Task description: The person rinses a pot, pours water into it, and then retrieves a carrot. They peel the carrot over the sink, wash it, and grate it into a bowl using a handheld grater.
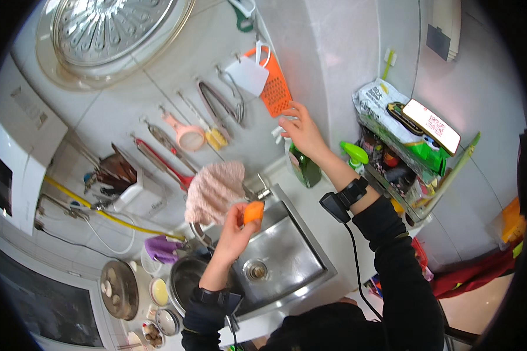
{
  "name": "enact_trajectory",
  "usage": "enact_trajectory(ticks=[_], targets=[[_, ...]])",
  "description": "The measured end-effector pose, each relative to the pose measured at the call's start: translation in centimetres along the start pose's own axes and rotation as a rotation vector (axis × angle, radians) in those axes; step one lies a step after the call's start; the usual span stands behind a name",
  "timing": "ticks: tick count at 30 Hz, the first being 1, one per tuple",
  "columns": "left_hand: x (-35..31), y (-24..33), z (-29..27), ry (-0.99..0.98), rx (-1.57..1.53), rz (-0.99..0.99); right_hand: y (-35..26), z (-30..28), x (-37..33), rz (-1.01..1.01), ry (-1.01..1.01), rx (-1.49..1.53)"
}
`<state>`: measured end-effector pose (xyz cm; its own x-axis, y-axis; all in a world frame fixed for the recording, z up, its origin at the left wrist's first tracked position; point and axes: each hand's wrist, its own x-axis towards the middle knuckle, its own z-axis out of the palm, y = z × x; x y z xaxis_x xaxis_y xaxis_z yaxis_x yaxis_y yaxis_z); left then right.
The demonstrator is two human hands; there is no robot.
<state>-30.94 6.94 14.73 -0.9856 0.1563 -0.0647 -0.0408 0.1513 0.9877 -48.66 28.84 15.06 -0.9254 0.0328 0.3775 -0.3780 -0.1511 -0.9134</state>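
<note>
My left hand [234,238] is closed on a short, blunt piece of carrot [253,212], held over the steel sink [287,245] just below a pink cloth [216,190]. Up at the wall, my right hand [303,131] is raised with its fingers apart and slightly curled, and nothing shows in them. Its fingertips overlap the lower end of an orange grater [274,90] that hangs on a hook; whether they touch it I cannot tell. A white scraper [249,76] hangs partly over the grater. Below my right hand stands a green bottle [304,167].
Tongs [215,105], a pink strainer [190,139] and other utensils hang on the wall. A dark pot [187,275] sits at the sink's left. At the right, a rack [392,187] carries bags and a lit phone [432,126]. A cable [357,257] trails from my right wrist.
</note>
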Motion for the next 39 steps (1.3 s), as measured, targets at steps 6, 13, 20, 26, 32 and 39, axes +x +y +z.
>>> enact_trajectory(ticks=[6,13,20,26,32,39], targets=[[10.4,11.4,-0.5,0.085,0.393,0.376,0.3,2.1,8.5,-0.114,0.169,-0.164],[17.1,17.8,0.3,0.073,0.842,0.507,0.5,2.7,11.5,-0.202,0.301,-0.416],[25.0,17.5,1.9,0.027,1.026,0.945,1.2,2.8,9.9,-0.279,0.022,-0.113],[26.4,19.3,1.7,-0.189,0.535,0.212,1.5,1.9,8.9,-0.009,-0.121,0.318],[26.3,18.8,1.4,-0.190,0.891,0.256,3.3,1.5,10.3,-0.157,-0.029,-0.026],[26.2,18.6,0.8,-0.245,1.170,0.555,2.8,0.8,13.3,-0.440,0.236,-0.428]])
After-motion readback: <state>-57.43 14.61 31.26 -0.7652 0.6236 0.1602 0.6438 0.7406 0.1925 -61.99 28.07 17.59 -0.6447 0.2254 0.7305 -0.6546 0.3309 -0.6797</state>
